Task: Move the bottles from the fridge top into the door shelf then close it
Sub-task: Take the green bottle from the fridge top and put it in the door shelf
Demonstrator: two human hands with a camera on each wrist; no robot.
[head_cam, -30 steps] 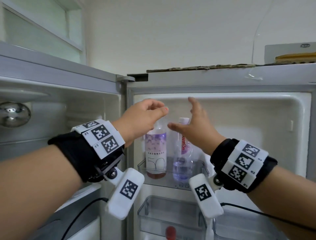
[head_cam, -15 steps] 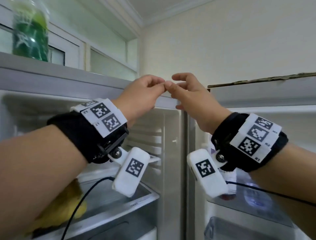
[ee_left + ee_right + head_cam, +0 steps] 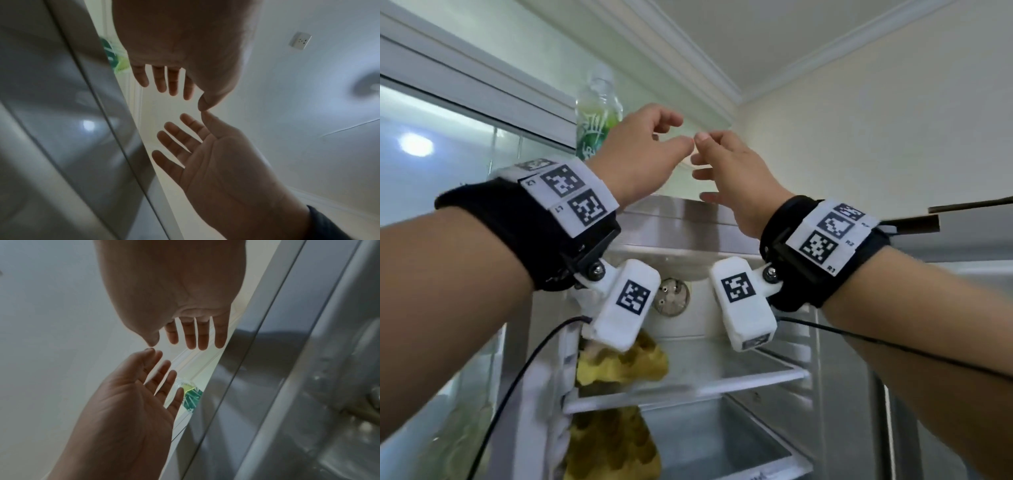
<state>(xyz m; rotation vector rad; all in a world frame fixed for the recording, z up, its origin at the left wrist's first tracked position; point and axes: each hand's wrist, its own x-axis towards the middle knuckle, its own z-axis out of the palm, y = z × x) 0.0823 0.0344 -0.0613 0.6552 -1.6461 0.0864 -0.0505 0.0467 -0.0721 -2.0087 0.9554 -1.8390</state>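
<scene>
— What's up on the fridge top?
— One green-labelled bottle, standing upright near the left edge.
— And the inside shelf?
— Something yellow and lumpy rests there.

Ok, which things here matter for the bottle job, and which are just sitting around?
For the job:
green bottle on the fridge top
left hand, empty
right hand, empty

Just there:
yellow bags on the inner shelf
wall socket
</scene>
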